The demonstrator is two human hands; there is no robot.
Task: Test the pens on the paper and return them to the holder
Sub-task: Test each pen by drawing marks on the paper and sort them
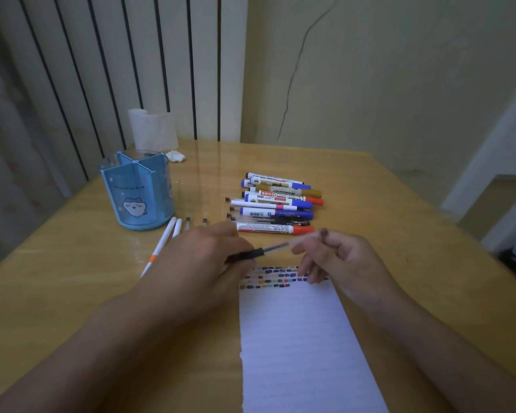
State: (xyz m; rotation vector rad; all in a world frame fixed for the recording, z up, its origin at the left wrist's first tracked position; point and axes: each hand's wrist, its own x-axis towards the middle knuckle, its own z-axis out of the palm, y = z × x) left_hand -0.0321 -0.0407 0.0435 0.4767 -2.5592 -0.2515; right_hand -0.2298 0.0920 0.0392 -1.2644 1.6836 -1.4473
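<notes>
My left hand [209, 251] grips 1 pen [262, 251] lying sideways; my right hand [334, 257] pinches its clear end. The paper [298, 338] is right under them. The holder [139, 190] stands beyond my left hand, nearer it.

Read "PERMANENT", upside down, on the gold-capped marker [283, 192] in the pile of pens. Read "WHITEBOARD", likewise upside down, on the red-capped marker [289, 198] just below it. Saw barcodes and small print on the blue-capped marker [276, 213] and on the nearest red-capped marker [273, 228], too small to make out. Saw a line of faint lettering above the cartoon face on the blue holder [137, 192], not legible.
</notes>
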